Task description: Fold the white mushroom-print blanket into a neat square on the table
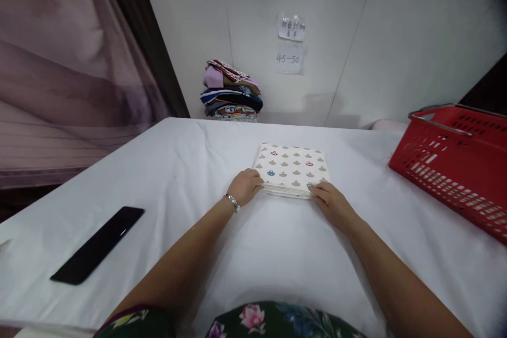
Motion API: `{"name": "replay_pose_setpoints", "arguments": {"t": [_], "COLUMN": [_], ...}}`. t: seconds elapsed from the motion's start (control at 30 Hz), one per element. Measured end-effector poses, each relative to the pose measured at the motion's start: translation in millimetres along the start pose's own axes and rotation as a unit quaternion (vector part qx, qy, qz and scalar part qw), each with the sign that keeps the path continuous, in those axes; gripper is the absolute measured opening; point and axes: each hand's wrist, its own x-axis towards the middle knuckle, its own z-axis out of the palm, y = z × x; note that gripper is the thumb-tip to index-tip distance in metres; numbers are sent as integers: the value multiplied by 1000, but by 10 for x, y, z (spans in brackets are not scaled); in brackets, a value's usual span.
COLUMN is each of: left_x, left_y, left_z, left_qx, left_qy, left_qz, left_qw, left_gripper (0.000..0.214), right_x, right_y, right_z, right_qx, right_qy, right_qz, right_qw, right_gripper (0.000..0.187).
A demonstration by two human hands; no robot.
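A folded white cloth [291, 163] with grey, red, blue and green mushroom-like prints lies flat in the middle of the white-covered table. Several folded layers show along its near edge. My left hand [244, 186], with a silver bracelet at the wrist, grips the near left corner. At the near right corner, my right hand [330, 202] pinches the cloth between thumb and fingers. Both hands rest close to the table surface, and the undersides of the fingers are hidden.
A red plastic basket [447, 163] with a metal handle stands at the right. A black phone-like slab [99, 245] lies on the table [174, 169] at left. Behind the far edge, a pile of folded clothes [232, 92] sits against the wall, near paper notes [290, 58].
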Motion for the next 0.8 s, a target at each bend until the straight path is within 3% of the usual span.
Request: {"name": "replay_pose_setpoints", "arguments": {"t": [0.17,0.4,0.6,0.8], "left_x": [-164,-193,-146,-129], "left_y": [-85,-65,-46,-55], "left_z": [109,160,221,246], "left_qx": [-89,-221,-272,-293], "left_qy": [72,103,142,138], "left_qz": [-68,-145,-201,-236], "left_qw": [991,959,930,916], "left_gripper": [11,9,18,17], "right_x": [-6,-23,284,445], "right_y": [14,37,-143,-331], "right_z": [50,66,-42,333], "right_qx": [7,33,33,-67], "right_qy": [8,15,-22,-113], "right_qz": [4,45,50,-12], "right_qw": [1000,998,998,991], "right_gripper": [25,22,25,51]}}
